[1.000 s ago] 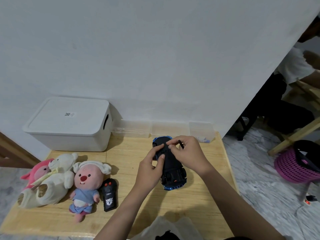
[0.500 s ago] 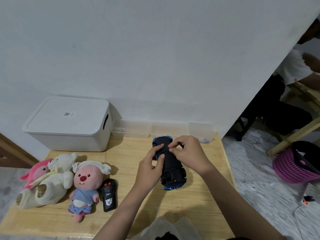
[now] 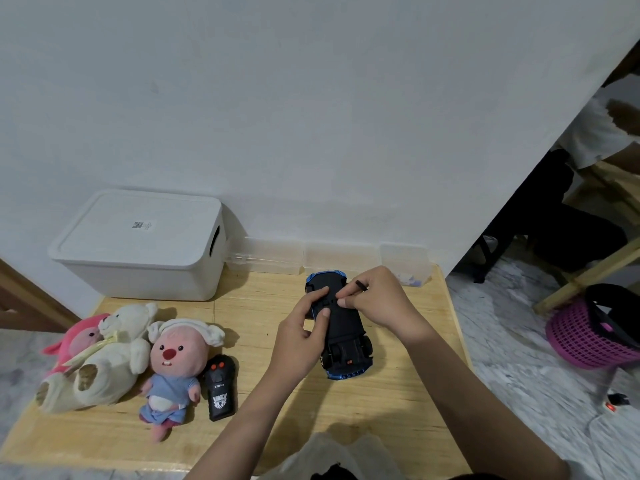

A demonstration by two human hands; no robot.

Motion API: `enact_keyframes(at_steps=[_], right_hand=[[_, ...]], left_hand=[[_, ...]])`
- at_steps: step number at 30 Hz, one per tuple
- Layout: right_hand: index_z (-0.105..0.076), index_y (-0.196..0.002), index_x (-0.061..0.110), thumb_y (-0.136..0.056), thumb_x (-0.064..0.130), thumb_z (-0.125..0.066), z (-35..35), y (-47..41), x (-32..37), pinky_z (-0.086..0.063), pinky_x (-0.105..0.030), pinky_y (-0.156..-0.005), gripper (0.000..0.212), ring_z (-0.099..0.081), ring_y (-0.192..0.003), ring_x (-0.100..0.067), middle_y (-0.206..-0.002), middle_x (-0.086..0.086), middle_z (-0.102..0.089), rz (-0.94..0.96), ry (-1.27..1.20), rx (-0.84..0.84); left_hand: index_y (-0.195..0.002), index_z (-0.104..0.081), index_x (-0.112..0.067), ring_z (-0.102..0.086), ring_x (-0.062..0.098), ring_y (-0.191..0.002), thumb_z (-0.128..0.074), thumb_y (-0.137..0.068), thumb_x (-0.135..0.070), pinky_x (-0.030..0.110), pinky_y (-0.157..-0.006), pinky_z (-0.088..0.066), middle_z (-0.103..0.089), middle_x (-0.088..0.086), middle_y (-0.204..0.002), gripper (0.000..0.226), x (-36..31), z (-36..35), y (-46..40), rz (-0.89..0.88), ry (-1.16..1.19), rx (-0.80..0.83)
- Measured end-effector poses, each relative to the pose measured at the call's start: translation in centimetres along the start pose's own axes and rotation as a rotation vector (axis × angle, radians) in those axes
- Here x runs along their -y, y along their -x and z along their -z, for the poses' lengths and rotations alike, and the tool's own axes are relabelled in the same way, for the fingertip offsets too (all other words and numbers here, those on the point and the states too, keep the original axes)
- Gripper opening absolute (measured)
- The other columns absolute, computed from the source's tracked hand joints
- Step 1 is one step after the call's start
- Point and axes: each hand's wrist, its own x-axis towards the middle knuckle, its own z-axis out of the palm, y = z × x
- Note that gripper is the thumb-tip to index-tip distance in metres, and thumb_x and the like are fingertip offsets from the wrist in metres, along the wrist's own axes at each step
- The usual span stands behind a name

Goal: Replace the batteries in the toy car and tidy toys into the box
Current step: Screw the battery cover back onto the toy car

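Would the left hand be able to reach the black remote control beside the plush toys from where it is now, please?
Probably yes. The left hand holds the upturned toy car, so it must let go first. Bare table lies between it and the remote control, with nothing in the way.

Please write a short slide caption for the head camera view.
Both hands, left and right, work on the underside of an upturned blue toy car on a wooden table.

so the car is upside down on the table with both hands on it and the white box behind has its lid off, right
Not quite: the white box has its lid on, as the head view shows. The rest holds: the car lies upside down on the table, with the left hand and right hand on it.
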Motion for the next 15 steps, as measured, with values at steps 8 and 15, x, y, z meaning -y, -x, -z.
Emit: enact_keyframes(at_steps=[8,15], right_hand=[[-0.075,-0.068,0.015,-0.069,0.001,-0.079,0.2,-0.05,0.27,-0.058,-0.037,-0.08,0.015,-0.069,-0.079,-0.019,-0.075,-0.006,-0.071,-0.092,-0.104,-0.001],[-0.073,-0.063,0.014,-0.066,0.004,-0.083,0.14,0.27,0.36,-0.057,-0.035,-0.072,0.015,-0.067,-0.071,-0.016,-0.065,0.002,-0.067,-0.089,-0.108,-0.04]], left_hand=[[-0.124,-0.057,-0.031,-0.061,-0.004,-0.072,-0.055,-0.094,-0.017,0.045,-0.063,-0.058,-0.063,-0.015,-0.106,0.033,-0.3,0.15,0.17,-0.015,0.019,0.022],[-0.123,-0.057,-0.031,-0.063,-0.002,-0.075,-0.055,-0.094,-0.015,0.043,-0.063,-0.059,-0.064,-0.015,-0.104,0.033,-0.28,0.3,0.28,-0.036,0.029,0.017]])
